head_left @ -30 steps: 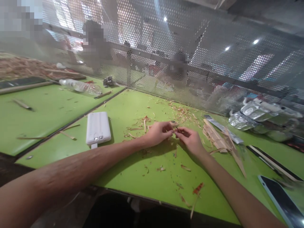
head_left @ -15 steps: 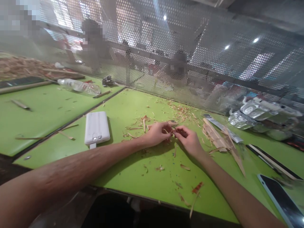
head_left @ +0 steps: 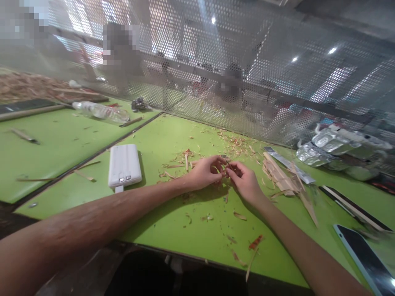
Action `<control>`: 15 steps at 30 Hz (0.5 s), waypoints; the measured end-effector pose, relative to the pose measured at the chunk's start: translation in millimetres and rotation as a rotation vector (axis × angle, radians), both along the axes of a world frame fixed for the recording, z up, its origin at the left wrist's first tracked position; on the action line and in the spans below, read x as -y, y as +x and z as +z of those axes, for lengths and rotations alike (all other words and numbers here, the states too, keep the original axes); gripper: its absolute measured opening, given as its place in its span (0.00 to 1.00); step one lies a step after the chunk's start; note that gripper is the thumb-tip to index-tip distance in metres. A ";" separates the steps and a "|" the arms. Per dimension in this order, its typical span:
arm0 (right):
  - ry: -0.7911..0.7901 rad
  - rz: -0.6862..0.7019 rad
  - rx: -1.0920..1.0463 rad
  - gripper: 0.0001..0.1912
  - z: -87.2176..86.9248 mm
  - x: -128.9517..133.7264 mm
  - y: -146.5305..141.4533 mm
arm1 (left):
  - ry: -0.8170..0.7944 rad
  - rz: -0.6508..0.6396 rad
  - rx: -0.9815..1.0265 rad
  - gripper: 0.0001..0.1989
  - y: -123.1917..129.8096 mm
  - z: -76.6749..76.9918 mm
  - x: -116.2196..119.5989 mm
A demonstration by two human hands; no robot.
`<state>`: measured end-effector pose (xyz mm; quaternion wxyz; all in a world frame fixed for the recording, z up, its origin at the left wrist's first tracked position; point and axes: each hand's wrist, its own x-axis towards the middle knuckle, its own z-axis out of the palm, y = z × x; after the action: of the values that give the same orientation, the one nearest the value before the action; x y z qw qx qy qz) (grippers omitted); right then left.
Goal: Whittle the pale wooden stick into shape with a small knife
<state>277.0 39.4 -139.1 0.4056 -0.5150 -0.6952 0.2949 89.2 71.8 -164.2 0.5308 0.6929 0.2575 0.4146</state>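
My left hand [head_left: 206, 172] and my right hand [head_left: 247, 183] meet above the green table, fingertips almost touching. A thin, dark, blade-like piece [head_left: 228, 163] rises between the thumb and fingers of my right hand. My left hand is curled, thumb toward fingertips, around something too small and hidden to name. Below and around both hands lie curled wood shavings [head_left: 207, 218]. To the right of my right hand are flat pieces of pale wood [head_left: 279, 174] beside a metal ruler-like strip [head_left: 290, 165].
A white power bank [head_left: 124, 164] with a plug in it lies to the left. Beyond it is a clear plastic bottle [head_left: 101, 112]. A phone [head_left: 364, 257] lies near right, silvery packs [head_left: 336, 144] behind. A perforated screen [head_left: 197, 74] bounds the back; people are beyond it.
The dark thin piece between my fingers now stands more upright and shows more clearly. My fingertips have shifted slightly; both arms stay nearly in place.
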 end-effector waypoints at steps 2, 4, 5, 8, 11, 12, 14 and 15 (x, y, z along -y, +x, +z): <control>0.002 -0.005 -0.012 0.13 0.5 0.2 -0.8 | 0.019 0.001 0.001 0.14 0.4 1.2 1.1; 0.009 -0.012 -0.025 0.14 -0.3 -0.3 -0.8 | 0.039 0.023 -0.015 0.12 1.2 2.7 2.1; 0.014 -0.016 -0.030 0.14 -0.9 -0.7 -0.4 | 0.056 0.047 -0.033 0.11 1.6 3.8 2.7; 0.042 -0.022 -0.026 0.14 -2.4 -1.5 1.6 | 0.158 0.131 -0.148 0.07 1.9 7.7 4.5; 0.087 -0.021 -0.007 0.14 -1.5 -0.5 2.4 | 0.263 0.187 -0.250 0.04 1.2 11.4 6.0; 0.100 -0.024 -0.006 0.14 -0.8 0.4 2.0 | 0.280 0.195 -0.265 0.04 0.9 12.3 6.4; 0.122 -0.036 -0.015 0.13 0.9 2.6 0.6 | 0.299 0.210 -0.276 0.05 0.2 13.7 6.8; 0.129 -0.042 -0.020 0.13 1.7 3.7 -0.3 | 0.306 0.217 -0.278 0.04 -0.2 14.2 6.9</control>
<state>276.7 35.7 -137.4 0.4508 -0.4995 -0.6977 0.2460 89.1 64.9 -150.0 0.3314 0.7840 0.3352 0.4039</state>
